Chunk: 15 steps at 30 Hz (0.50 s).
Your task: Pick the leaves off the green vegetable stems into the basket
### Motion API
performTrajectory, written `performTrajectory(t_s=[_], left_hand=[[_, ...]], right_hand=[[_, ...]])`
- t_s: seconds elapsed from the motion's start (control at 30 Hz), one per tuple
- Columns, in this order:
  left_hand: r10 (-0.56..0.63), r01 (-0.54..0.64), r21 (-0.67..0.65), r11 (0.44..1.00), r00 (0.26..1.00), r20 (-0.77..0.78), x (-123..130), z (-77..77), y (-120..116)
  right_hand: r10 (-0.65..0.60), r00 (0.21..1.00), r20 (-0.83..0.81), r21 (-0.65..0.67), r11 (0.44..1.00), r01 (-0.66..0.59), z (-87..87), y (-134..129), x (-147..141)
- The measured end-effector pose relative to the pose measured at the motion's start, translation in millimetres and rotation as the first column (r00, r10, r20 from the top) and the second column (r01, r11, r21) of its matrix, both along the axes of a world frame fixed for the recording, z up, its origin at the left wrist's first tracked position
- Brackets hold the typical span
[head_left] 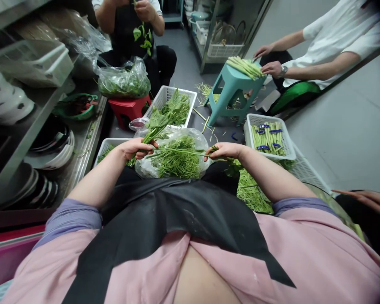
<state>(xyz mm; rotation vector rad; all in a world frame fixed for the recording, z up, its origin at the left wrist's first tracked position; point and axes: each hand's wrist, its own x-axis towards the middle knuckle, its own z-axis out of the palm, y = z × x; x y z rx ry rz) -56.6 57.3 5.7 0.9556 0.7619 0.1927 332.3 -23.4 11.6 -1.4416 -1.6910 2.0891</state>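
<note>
Counted up, there are two plastic stools (pixel 123 106), one red and one turquoise, two clear plastic bags of greens (pixel 142 69), and four white plastic baskets (pixel 285 157) at floor level. One leafy bunch (pixel 161 123) is in the left hand (pixel 137 148), and at least four blue bands (pixel 263 147) show. Three co-workers (pixel 329 55) are partly visible, with one wristwatch (pixel 284 71) among them.

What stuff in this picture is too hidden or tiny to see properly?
In the head view:
Head of the person opposite: cut off by the top edge.
Most of the person at lower right: cut off by the right edge.
Bottom of the clear bag in front: hidden by the stems inside.
Part of the white basket at left: hidden by the left arm.
Any writing on the blue bands: too small to tell.
</note>
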Motion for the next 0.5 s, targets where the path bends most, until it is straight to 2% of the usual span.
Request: performTrajectory(t_s=[0.1, 0.17, 0.23, 0.27, 0.33, 0.4, 0.47, 0.5], left_hand=[[0.010, -0.009, -0.029, 1.000, 1.000, 0.019, 4, 1.0, 2], [0.018, -0.017, -0.042, 0.999, 1.000, 0.023, 6, 1.9, 3], [0.026, -0.026, -0.032, 0.999, 1.000, 0.015, 10, 2.6, 2], [0.028, -0.028, -0.022, 0.999, 1.000, 0.012, 11, 2.7, 0], [0.035, -0.035, -0.008, 0.999, 0.999, 0.018, 14, 2.4, -6], [0.048, -0.048, -0.004, 0.999, 0.998, 0.037, 17, 1.2, -11], [0.047, -0.047, -0.012, 0.999, 0.997, 0.055, 18, -0.8, -13], [0.036, -0.035, -0.020, 0.999, 0.997, 0.063, 18, -1.9, -13]], right_hand=[[-0.050, 0.999, 0.020, 0.019, 0.999, 0.050, -2.1, -6, -10], [-0.134, 0.991, 0.017, 0.031, 0.991, 0.134, -4.5, -9, -15], [-0.289, 0.957, -0.022, 0.036, 0.956, 0.290, -8.9, -11, -19], [-0.395, 0.917, -0.056, 0.035, 0.917, 0.398, -12.0, -11, -19], [-0.595, 0.794, -0.121, 0.036, 0.797, 0.603, -19.2, -10, -18], [-0.769, 0.621, -0.151, 0.075, 0.618, 0.783, -24.9, -7, -13], [-0.867, 0.467, -0.174, 0.211, 0.430, 0.878, -25.8, -7, -10], [-0.873, 0.449, -0.192, 0.317, 0.378, 0.870, -23.8, -8, -11]])
